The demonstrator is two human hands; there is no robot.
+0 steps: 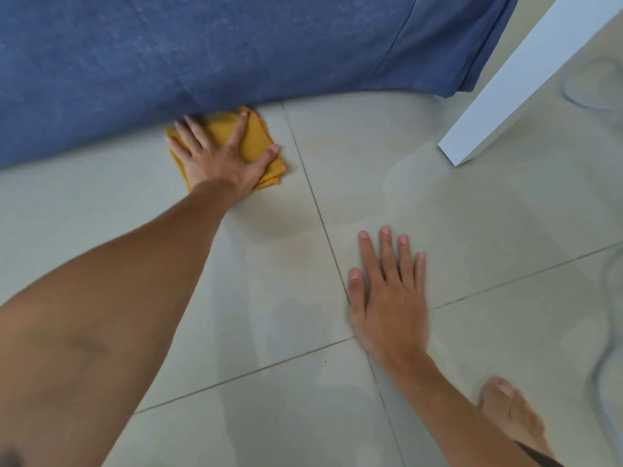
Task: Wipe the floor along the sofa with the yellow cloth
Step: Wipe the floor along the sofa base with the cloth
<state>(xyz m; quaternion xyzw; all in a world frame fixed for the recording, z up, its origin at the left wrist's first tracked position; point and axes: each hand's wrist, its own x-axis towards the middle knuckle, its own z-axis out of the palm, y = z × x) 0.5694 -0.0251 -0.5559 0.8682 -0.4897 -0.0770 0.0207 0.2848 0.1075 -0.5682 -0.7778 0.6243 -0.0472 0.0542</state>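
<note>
The left hand [220, 156] lay flat on the folded yellow cloth [254, 143], fingers spread, pressing it to the tiled floor [472, 230]; nothing was gripped. The cloth sat on the floor against the lower edge of the blue sofa [202, 48], the fingertips touching the sofa fabric. The right hand [387, 291] rested palm down on the bare floor, fingers extended and slightly apart, well apart from the cloth. A white table leg [526, 79] stood at upper right. A bare foot [509, 412] showed at lower right.
</note>
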